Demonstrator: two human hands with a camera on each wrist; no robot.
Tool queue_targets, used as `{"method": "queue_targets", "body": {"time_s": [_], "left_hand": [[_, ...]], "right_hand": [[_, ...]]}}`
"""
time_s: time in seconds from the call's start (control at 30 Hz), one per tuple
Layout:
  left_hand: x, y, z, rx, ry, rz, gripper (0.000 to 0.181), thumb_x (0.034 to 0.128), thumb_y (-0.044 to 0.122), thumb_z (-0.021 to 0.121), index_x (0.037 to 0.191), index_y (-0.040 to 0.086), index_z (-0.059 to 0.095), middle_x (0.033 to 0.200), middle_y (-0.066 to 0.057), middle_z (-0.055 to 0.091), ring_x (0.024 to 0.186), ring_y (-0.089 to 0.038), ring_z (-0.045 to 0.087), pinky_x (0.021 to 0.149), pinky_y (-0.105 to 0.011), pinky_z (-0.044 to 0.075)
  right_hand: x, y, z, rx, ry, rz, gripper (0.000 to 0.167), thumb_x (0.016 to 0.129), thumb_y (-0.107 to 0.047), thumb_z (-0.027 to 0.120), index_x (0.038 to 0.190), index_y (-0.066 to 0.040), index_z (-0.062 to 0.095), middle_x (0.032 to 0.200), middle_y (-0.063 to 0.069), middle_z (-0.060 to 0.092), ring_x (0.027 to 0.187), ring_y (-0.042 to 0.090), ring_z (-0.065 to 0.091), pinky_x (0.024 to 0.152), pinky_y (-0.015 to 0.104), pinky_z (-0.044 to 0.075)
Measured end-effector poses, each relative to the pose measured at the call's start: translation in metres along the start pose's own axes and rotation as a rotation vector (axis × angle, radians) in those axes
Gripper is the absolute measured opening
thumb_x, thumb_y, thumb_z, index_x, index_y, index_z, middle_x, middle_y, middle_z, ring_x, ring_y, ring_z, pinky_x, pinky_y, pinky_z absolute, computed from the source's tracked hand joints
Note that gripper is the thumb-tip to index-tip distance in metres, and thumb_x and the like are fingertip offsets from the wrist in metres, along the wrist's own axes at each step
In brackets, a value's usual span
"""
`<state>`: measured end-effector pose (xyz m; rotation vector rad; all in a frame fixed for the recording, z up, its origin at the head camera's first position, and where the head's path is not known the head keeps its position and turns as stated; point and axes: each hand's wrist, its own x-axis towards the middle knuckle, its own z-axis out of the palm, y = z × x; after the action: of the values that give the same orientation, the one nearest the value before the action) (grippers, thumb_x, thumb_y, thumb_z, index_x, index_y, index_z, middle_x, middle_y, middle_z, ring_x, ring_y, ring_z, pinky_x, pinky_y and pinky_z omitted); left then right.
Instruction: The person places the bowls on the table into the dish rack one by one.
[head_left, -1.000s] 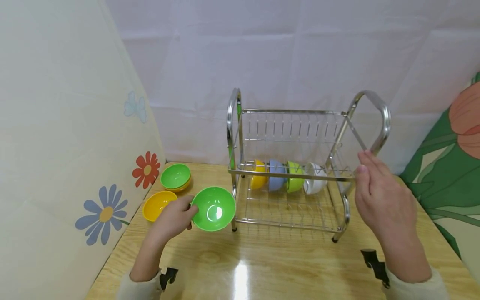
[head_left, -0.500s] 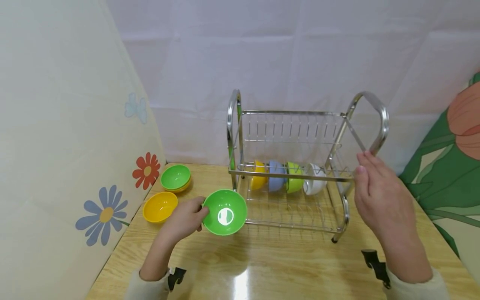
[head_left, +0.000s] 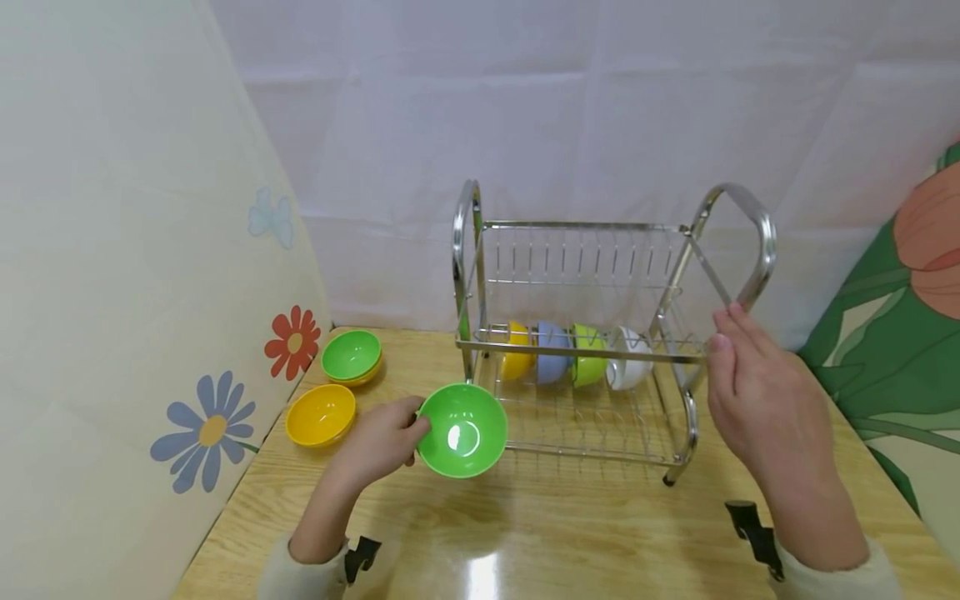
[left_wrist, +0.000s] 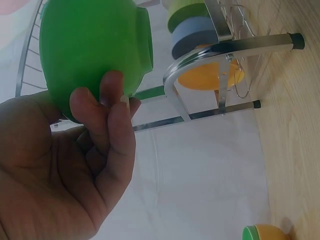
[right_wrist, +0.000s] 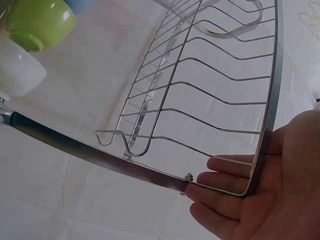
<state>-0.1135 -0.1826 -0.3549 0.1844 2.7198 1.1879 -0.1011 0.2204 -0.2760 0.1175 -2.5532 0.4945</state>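
Observation:
My left hand (head_left: pixel 382 442) pinches the rim of a green bowl (head_left: pixel 462 431) between thumb and fingers. The bowl is off the table, its inside tilted towards me, just in front of the rack's left front leg. In the left wrist view, curled fingers (left_wrist: pixel 112 115) press against the bowl's outer side. My right hand (head_left: pixel 772 417) rests on the right front corner of the two-tier metal dish rack (head_left: pixel 581 352). Its fingers (right_wrist: pixel 220 200) lie fairly straight across that corner in the right wrist view; the thumb is hidden there.
Several bowls stand tilted in the lower tier: yellow (head_left: pixel 517 354), blue (head_left: pixel 552 354), light green (head_left: pixel 589 354) and white (head_left: pixel 628 360). At the left wall, a green bowl (head_left: pixel 351 354) is nested in a yellow one, beside another yellow bowl (head_left: pixel 321 415). A pale cloth hangs behind the rack.
My left hand has carried the green bowl to the right and slightly towards me, across the rack's left front leg. The right hand and the rack have barely moved.

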Motion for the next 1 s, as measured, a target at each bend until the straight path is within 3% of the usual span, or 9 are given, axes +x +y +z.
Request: {"method": "queue_targets", "body": {"time_s": [0.43,0.6,0.77,0.87,0.93,1.0], "left_hand": [[0.004,0.011,0.007,-0.007,-0.028,0.074,0.023,0.0998,0.014,0.051,0.115,0.006,0.066,0.072,-0.002,0.061,0.059,-0.018,0.059,0.055,-0.033,0.052],[0.005,0.018,0.012,-0.021,-0.057,0.126,0.024,0.0996,0.015,0.050,0.114,0.006,0.066,0.072,-0.001,0.061,0.058,-0.017,0.059,0.053,-0.032,0.052],[0.008,0.024,0.016,-0.038,-0.075,0.130,0.022,0.1002,0.016,0.049,0.111,0.009,0.066,0.073,-0.002,0.062,0.060,-0.017,0.060,0.055,-0.032,0.052],[0.011,0.027,0.019,-0.056,-0.082,0.140,0.022,0.1005,0.017,0.048,0.110,0.010,0.066,0.073,-0.002,0.063,0.060,-0.017,0.060,0.055,-0.032,0.052],[0.012,0.029,0.022,-0.067,-0.086,0.159,0.021,0.1003,0.016,0.048,0.108,0.010,0.067,0.073,-0.001,0.063,0.060,-0.017,0.060,0.054,-0.032,0.052],[0.014,0.031,0.025,-0.070,-0.087,0.181,0.020,0.1003,0.016,0.048,0.105,0.010,0.067,0.072,0.000,0.064,0.060,-0.016,0.059,0.054,-0.031,0.052]], "right_hand": [[0.000,-0.001,0.002,0.002,-0.007,0.005,0.052,0.111,-0.031,0.029,0.149,-0.001,0.047,0.156,0.019,0.042,0.132,0.054,0.045,0.100,0.071,0.036],[-0.002,-0.002,0.005,0.018,0.047,-0.016,0.050,0.110,-0.030,0.032,0.148,-0.001,0.049,0.153,0.020,0.045,0.132,0.052,0.047,0.099,0.071,0.039],[-0.006,-0.004,0.009,0.028,0.127,-0.042,0.046,0.110,-0.027,0.037,0.146,-0.003,0.052,0.149,0.020,0.050,0.128,0.051,0.051,0.092,0.071,0.043],[-0.009,-0.005,0.010,0.031,0.153,-0.046,0.045,0.109,-0.026,0.040,0.147,-0.005,0.051,0.151,0.019,0.049,0.122,0.051,0.056,0.080,0.066,0.050],[-0.012,-0.007,0.008,0.027,0.152,-0.024,0.046,0.108,-0.027,0.042,0.150,-0.008,0.049,0.153,0.016,0.047,0.111,0.050,0.062,0.065,0.054,0.053],[-0.015,-0.009,0.006,0.018,0.139,0.017,0.050,0.107,-0.029,0.044,0.154,-0.013,0.043,0.156,0.013,0.044,0.100,0.049,0.065,0.049,0.040,0.046]]}}
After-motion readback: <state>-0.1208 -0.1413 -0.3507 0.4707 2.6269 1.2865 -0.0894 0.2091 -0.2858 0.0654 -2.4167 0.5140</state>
